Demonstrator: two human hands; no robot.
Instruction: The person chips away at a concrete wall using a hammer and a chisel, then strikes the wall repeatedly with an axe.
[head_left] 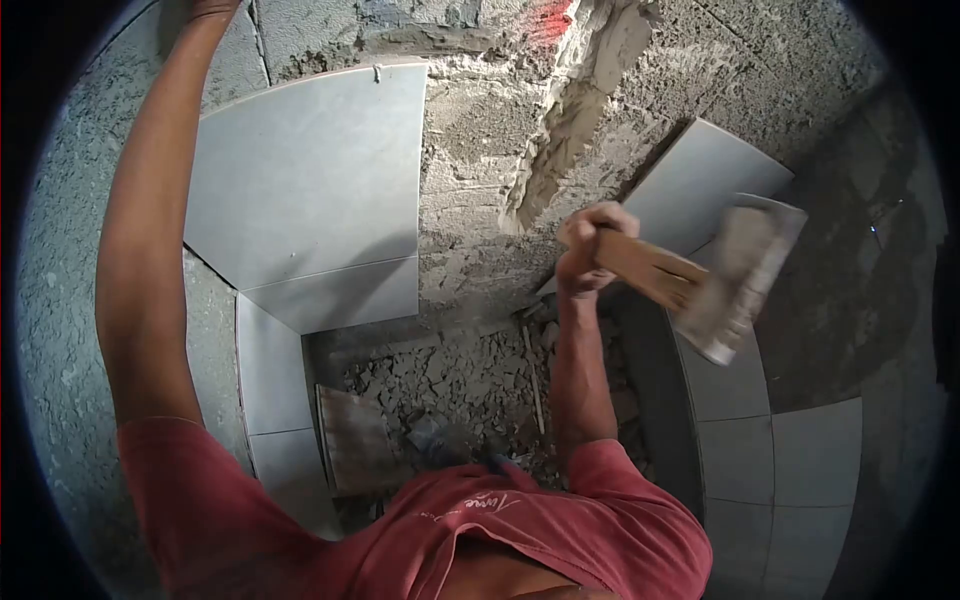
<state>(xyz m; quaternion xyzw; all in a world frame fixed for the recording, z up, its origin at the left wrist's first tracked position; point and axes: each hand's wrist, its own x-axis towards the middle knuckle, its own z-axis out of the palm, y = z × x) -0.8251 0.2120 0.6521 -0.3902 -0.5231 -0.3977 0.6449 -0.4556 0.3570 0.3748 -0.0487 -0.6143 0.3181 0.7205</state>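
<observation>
My right hand [592, 245] is closed around the wooden handle of a tool [748, 270]. Its broad, pale grey head looks smeared with mortar, and its exact kind cannot be made out. The head hangs in front of a light grey tile [700, 185] set askew on the right wall. At the top left edge, only the wrist end of my left hand [212, 8] shows, close to the rough wall; its fingers are out of frame. Below that arm, large light tiles [310, 180] cover part of the wall. Bare, rough mortar [475, 130] lies between the tiled parts.
A deep chiselled groove [560, 150] runs down the bare wall. Broken mortar rubble [455, 370] covers the floor, with a loose brownish tile piece [360, 440] leaning at the left. Tiles [735, 440] line the low right wall, below a dark damp-looking patch [840, 310].
</observation>
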